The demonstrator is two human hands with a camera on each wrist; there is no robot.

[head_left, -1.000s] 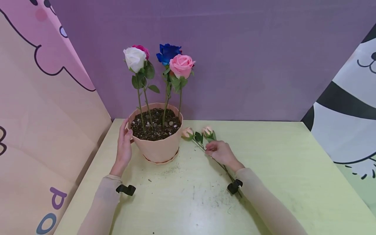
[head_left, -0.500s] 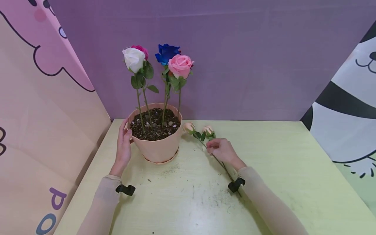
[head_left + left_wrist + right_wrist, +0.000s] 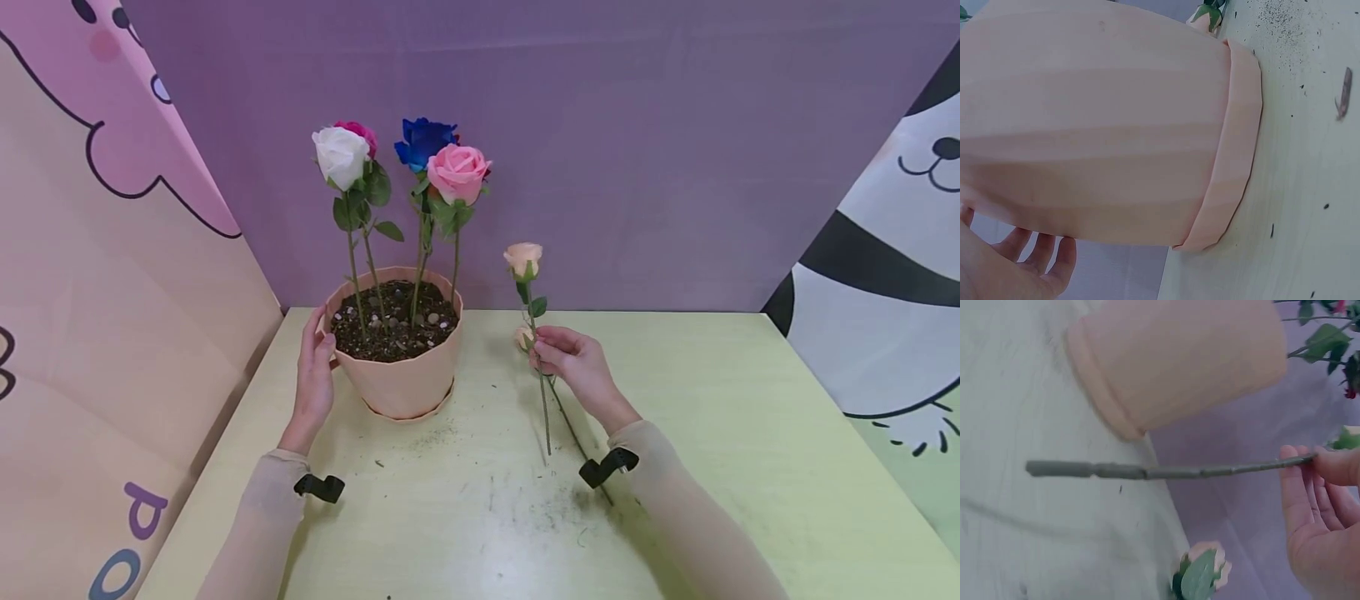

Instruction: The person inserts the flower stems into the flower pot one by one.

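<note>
My left hand (image 3: 313,379) rests against the left side of a peach flowerpot (image 3: 401,387), fingers fairly straight along its wall. In the left wrist view the fingertips (image 3: 1063,256) touch the pot's side. The pot holds dark soil (image 3: 397,321) with several roses standing in it, among them a white rose (image 3: 341,157), a blue rose (image 3: 425,143) and a pink rose (image 3: 458,173). Right of the pot, my right hand (image 3: 573,362) pinches the stem of a peach rose (image 3: 523,258), held nearly upright. Its bare stem end (image 3: 1060,469) hangs above the table.
A second peach rose (image 3: 1200,572) lies on the pale table (image 3: 712,400), its stem running under my right wrist. Soil crumbs (image 3: 438,435) are scattered before the pot. A purple backdrop (image 3: 637,150) stands behind, with printed panels on both sides.
My right hand has lifted one peach rose from the table and turned it from lying to nearly upright. The other peach rose stays lying. My left hand keeps its place at the pot.
</note>
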